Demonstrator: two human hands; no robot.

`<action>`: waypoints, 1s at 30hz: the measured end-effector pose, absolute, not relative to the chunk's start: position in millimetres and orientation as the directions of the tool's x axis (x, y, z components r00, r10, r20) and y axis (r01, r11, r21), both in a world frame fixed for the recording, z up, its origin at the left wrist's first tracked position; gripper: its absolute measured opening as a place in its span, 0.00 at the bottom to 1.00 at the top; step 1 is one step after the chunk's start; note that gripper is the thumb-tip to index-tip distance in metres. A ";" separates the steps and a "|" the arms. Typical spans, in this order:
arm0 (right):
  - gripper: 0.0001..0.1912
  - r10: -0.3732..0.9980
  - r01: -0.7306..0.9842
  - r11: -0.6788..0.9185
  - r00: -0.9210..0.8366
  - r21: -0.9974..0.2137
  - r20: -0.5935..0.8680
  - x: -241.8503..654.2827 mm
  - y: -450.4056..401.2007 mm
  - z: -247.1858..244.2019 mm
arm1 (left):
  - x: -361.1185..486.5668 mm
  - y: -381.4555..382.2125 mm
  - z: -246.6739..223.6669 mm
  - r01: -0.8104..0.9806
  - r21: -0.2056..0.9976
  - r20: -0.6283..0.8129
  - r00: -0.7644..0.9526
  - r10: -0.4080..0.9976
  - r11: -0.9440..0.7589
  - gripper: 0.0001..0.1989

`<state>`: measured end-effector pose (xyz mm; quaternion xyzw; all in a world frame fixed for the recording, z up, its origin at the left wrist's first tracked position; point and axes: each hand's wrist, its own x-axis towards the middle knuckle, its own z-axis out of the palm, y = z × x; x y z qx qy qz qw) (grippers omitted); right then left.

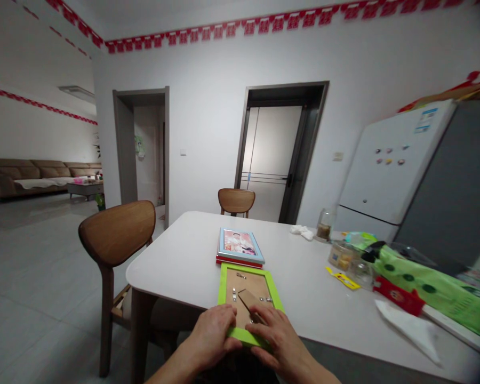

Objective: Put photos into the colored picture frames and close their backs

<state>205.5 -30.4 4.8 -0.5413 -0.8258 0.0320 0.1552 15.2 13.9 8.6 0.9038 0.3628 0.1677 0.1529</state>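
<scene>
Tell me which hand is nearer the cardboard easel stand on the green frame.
Right. The right hand has its fingers on the cardboard easel stand; the left hand lies on the frame's backing, left of the stand, not touching it.

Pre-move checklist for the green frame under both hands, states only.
1. Both hands on frame: ok. The left hand and right hand rest on the green picture frame.
2. Frame lying flat, back up, on the white table: ok.
3. Metal clips on the brown backing all closed: cannot tell.
4. Cardboard easel strut seated: cannot tell; it lies angled, its lower end hidden by the right hand.
5. Frame clear of the blue-framed photo: cannot tell; their edges nearly meet.
</scene>
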 end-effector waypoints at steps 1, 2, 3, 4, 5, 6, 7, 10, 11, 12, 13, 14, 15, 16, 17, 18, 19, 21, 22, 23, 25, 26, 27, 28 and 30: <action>0.18 0.898 0.878 0.426 -0.379 -0.219 0.225 205.7 -30.6 5.6 | 15.8 13.1 10.2 0.613 0.391 0.188 0.677 0.711 -0.687 0.16; 0.17 0.894 0.874 0.433 -0.386 -0.219 0.227 205.9 -31.2 6.4 | 16.3 12.5 11.4 0.621 0.385 0.179 0.675 0.715 -0.683 0.15; 0.17 0.892 0.872 0.437 -0.389 -0.221 0.229 206.4 -31.9 7.0 | 16.8 12.1 12.1 0.628 0.380 0.169 0.674 0.719 -0.679 0.15; 0.18 0.891 0.870 0.440 -0.390 -0.225 0.232 207.4 -32.3 7.3 | 17.1 12.0 12.5 0.633 0.376 0.160 0.675 0.721 -0.676 0.14; 0.19 0.891 0.869 0.439 -0.387 -0.230 0.237 209.1 -32.1 7.4 | 17.3 12.0 12.5 0.638 0.373 0.151 0.675 0.723 -0.673 0.14; 0.21 0.895 0.872 0.428 -0.372 -0.236 0.246 211.7 -30.9 7.2 | 17.4 12.1 12.3 0.642 0.370 0.146 0.674 0.724 -0.672 0.14; 0.22 0.905 0.884 0.400 -0.339 -0.241 0.258 215.0 -28.6 6.7 | 17.3 12.1 12.1 0.645 0.366 0.146 0.672 0.726 -0.671 0.15; 0.21 0.952 0.952 0.201 -0.133 -0.233 0.277 228.0 -16.0 4.8 | 16.3 11.3 12.4 0.642 0.358 0.164 0.671 0.723 -0.678 0.15; 0.20 0.960 0.968 0.125 -0.062 -0.220 0.272 232.1 -10.9 4.0 | 16.0 10.7 12.9 0.641 0.356 0.172 0.670 0.722 -0.680 0.15; 0.20 0.965 0.976 0.069 -0.013 -0.205 0.262 235.6 -6.1 3.1 | 15.7 10.1 13.6 0.641 0.355 0.178 0.669 0.722 -0.681 0.15; 0.19 0.967 0.981 0.038 0.012 -0.191 0.253 238.3 -2.0 2.2 | 15.7 9.5 14.3 0.642 0.353 0.179 0.668 0.722 -0.681 0.15; 0.18 0.969 0.983 0.027 0.019 -0.182 0.247 240.1 1.4 1.3 | 15.8 8.9 15.0 0.645 0.351 0.176 0.667 0.724 -0.679 0.15; 0.18 0.969 0.984 0.025 0.020 -0.179 0.246 241.1 4.1 0.3 | 16.1 8.5 15.6 0.650 0.348 0.172 0.665 0.727 -0.676 0.15; 0.18 0.969 0.983 0.025 0.021 -0.179 0.248 241.4 6.0 -0.4 | 16.6 8.3 16.0 0.654 0.344 0.164 0.664 0.729 -0.674 0.15; 0.18 0.968 0.983 0.023 0.023 -0.180 0.250 241.4 7.4 -1.0 | 17.1 8.2 16.1 0.659 0.339 0.158 0.664 0.731 -0.671 0.15; 0.18 0.968 0.984 0.017 0.028 -0.178 0.249 241.1 8.6 -1.3 | 17.6 8.2 16.0 0.664 0.334 0.153 0.663 0.733 -0.669 0.15; 0.18 0.970 0.985 0.010 0.033 -0.174 0.242 240.8 9.7 -1.3 | 18.1 8.3 15.7 0.668 0.329 0.150 0.661 0.735 -0.668 0.15; 0.18 0.974 0.987 0.004 0.033 -0.161 0.223 240.5 12.1 -0.9 | 18.7 8.5 14.7 0.672 0.324 0.154 0.657 0.738 -0.666 0.15; 0.17 0.976 0.987 0.003 0.031 -0.159 0.215 240.4 13.5 -0.7 | 18.8 8.6 14.2 0.671 0.325 0.162 0.655 0.738 -0.667 0.14; 0.17 0.977 0.986 0.004 0.032 -0.165 0.213 240.2 14.9 -0.6 | 18.8 8.5 13.8 0.667 0.326 0.172 0.655 0.736 -0.669 0.14; 0.16 0.974 0.980 0.014 0.032 -0.198 0.225 239.9 17.5 -1.1 | 18.7 8.2 13.3 0.663 0.327 0.189 0.653 0.734 -0.673 0.15; 0.16 0.972 0.975 0.025 0.027 -0.219 0.233 239.6 18.3 -1.6 | 18.6 8.0 13.2 0.663 0.327 0.194 0.650 0.734 -0.673 0.15; 0.15 0.971 0.970 0.037 0.021 -0.241 0.237 239.5 18.7 -2.2 | 18.7 7.8 13.3 0.665 0.325 0.198 0.647 0.736 -0.672 0.15; 0.15 0.971 0.964 0.051 0.014 -0.260 0.240 239.7 18.5 -2.8 | 18.7 7.6 13.4 0.667 0.324 0.201 0.644 0.738 -0.671 0.15; 0.16 0.971 0.955 0.077 -0.006 -0.287 0.240 240.7 16.6 -3.5 | 18.8 7.0 13.8 0.666 0.326 0.207 0.642 0.739 -0.670 0.15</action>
